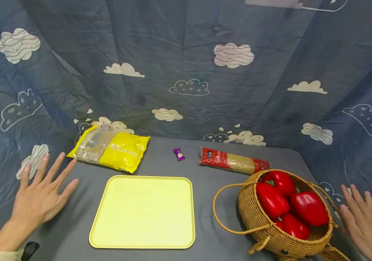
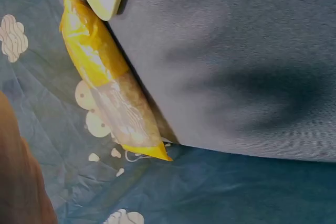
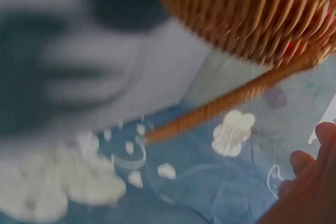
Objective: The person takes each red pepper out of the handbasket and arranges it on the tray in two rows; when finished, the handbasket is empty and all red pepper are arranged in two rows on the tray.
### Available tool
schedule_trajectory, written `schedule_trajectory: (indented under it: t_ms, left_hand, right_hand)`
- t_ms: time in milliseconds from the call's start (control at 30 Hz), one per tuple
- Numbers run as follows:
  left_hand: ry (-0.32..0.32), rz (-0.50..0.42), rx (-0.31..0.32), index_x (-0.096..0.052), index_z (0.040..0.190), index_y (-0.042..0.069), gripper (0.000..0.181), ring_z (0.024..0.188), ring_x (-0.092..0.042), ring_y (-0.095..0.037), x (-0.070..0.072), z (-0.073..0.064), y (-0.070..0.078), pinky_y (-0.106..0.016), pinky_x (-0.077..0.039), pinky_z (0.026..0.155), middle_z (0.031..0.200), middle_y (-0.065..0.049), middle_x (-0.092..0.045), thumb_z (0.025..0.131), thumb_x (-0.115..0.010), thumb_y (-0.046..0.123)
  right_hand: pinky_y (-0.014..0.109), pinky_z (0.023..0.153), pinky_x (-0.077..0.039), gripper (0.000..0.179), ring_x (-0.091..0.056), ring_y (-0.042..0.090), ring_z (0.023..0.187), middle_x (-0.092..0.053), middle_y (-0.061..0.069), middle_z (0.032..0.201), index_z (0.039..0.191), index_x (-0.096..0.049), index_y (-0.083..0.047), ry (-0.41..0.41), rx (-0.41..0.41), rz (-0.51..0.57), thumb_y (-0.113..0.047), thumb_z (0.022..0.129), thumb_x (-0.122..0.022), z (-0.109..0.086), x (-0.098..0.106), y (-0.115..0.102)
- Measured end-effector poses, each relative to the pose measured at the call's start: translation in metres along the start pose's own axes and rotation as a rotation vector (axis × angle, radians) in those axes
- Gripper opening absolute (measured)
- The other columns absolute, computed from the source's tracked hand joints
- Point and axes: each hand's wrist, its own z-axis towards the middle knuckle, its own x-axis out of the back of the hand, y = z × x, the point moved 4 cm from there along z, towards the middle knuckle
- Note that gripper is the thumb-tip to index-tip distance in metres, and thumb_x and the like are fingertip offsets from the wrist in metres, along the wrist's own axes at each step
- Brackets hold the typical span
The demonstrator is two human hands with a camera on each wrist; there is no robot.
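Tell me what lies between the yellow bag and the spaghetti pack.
Head view: one small purple candy on the grey cloth, between the yellow bag and the spaghetti pack, touching neither.

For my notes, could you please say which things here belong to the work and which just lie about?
In hand, likely: yellow bag by left hand; basket of peppers by right hand.
Lying about: tray, candy, spaghetti.

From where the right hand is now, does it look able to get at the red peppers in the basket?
Probably yes. The right hand is open just beside the wicker basket, whose top is uncovered. The red peppers lie piled near the rim on that side, and nothing stands between them and the hand.
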Motion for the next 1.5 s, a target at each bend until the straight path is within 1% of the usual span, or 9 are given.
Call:
schedule_trajectory:
  t_ms: [233, 300, 333, 367, 467, 667, 833, 1167, 1500]
  left_hand:
    - [-0.018, 0.01, -0.018, 0.003, 0.161, 0.037, 0.07, 0.154, 0.017, -0.027, 0.001, 0.009, 0.006, -0.059, 0.016, 0.119, 0.169, 0.0, 0.008, 0.105, -0.036, 0.054]
    - [-0.028, 0.003, -0.018, 0.004, 0.16, 0.036, 0.07, 0.154, 0.017, -0.028, 0.002, 0.012, 0.008, -0.06, 0.016, 0.119, 0.169, 0.0, 0.008, 0.105, -0.035, 0.054]
    - [-0.025, -0.005, -0.019, 0.003, 0.161, 0.036, 0.069, 0.155, 0.016, -0.029, 0.003, 0.013, 0.009, -0.06, 0.015, 0.119, 0.169, 0.0, 0.007, 0.105, -0.035, 0.054]
    - [-0.027, -0.012, -0.02, 0.003, 0.161, 0.036, 0.069, 0.155, 0.016, -0.03, 0.004, 0.014, 0.009, -0.061, 0.015, 0.118, 0.169, 0.0, 0.009, 0.105, -0.035, 0.054]
    - [-0.038, -0.04, -0.015, 0.002, 0.161, 0.035, 0.068, 0.154, 0.017, -0.03, 0.007, 0.02, 0.01, -0.061, 0.017, 0.118, 0.169, 0.001, 0.01, 0.106, -0.033, 0.054]
    - [-0.076, -0.046, -0.001, 0.003, 0.161, 0.033, 0.067, 0.153, 0.018, -0.034, 0.014, 0.028, 0.012, -0.061, 0.022, 0.116, 0.169, -0.002, 0.011, 0.106, -0.029, 0.055]
    - [-0.07, -0.058, -0.009, 0.002, 0.161, 0.033, 0.066, 0.154, 0.015, -0.034, 0.019, 0.031, 0.017, -0.061, 0.022, 0.116, 0.169, -0.001, 0.011, 0.106, -0.028, 0.054]
    - [-0.043, -0.099, -0.073, 0.002, 0.161, 0.032, 0.065, 0.153, 0.022, -0.028, 0.035, 0.046, 0.044, -0.061, 0.022, 0.116, 0.168, 0.002, 0.014, 0.107, -0.027, 0.053]
    - [0.017, -0.164, -0.136, -0.006, 0.162, 0.033, 0.064, 0.155, 0.015, -0.026, 0.047, 0.067, 0.085, -0.063, 0.014, 0.118, 0.17, 0.002, 0.004, 0.106, -0.031, 0.053]
  right_hand:
    - [0.076, 0.11, 0.007, 0.057, 0.03, 0.048, 0.142, 0.027, 0.03, 0.157, 0.155, 0.021, -0.009, -0.25, -0.041, 0.518, -0.031, 0.111, -0.007, 0.004, -0.023, -0.005]
    - [0.044, 0.125, -0.003, 0.055, 0.028, 0.013, 0.147, 0.029, 0.005, 0.162, 0.154, 0.026, -0.017, -0.291, -0.054, 0.589, -0.032, 0.111, -0.005, 0.004, -0.03, -0.004]
    - [0.043, 0.125, -0.005, 0.055, 0.023, 0.0, 0.145, 0.028, -0.004, 0.162, 0.154, 0.027, -0.02, -0.306, -0.054, 0.612, -0.033, 0.111, -0.004, 0.004, -0.033, -0.004]
    - [0.025, 0.122, -0.006, 0.054, 0.014, -0.017, 0.138, 0.022, -0.017, 0.161, 0.155, 0.025, -0.022, -0.292, -0.027, 0.625, -0.031, 0.111, -0.005, 0.002, -0.035, -0.003]
    - [-0.002, 0.09, -0.023, 0.053, -0.017, -0.033, 0.109, -0.001, -0.043, 0.14, 0.157, 0.02, -0.027, -0.253, 0.028, 0.602, -0.026, 0.112, -0.007, -0.001, -0.038, -0.002]
    - [-0.001, 0.085, -0.033, 0.053, -0.026, -0.032, 0.113, -0.014, -0.042, 0.144, 0.162, 0.003, -0.02, -0.12, 0.106, 0.594, -0.016, 0.112, -0.014, -0.003, -0.04, -0.008]
    - [-0.005, 0.096, -0.02, 0.054, -0.021, -0.029, 0.123, -0.019, -0.043, 0.143, 0.162, -0.007, -0.017, -0.002, 0.112, 0.576, -0.012, 0.111, -0.021, -0.009, -0.039, -0.016]
    - [-0.007, 0.097, -0.014, 0.053, -0.015, -0.028, 0.127, -0.015, -0.042, 0.147, 0.162, -0.008, -0.011, -0.044, 0.123, 0.568, -0.013, 0.111, -0.022, -0.009, -0.041, -0.021]
    - [-0.006, 0.097, -0.014, 0.054, -0.016, -0.026, 0.128, -0.015, -0.04, 0.149, 0.162, -0.008, -0.013, -0.023, 0.134, 0.585, -0.01, 0.11, -0.025, -0.013, -0.043, -0.02]
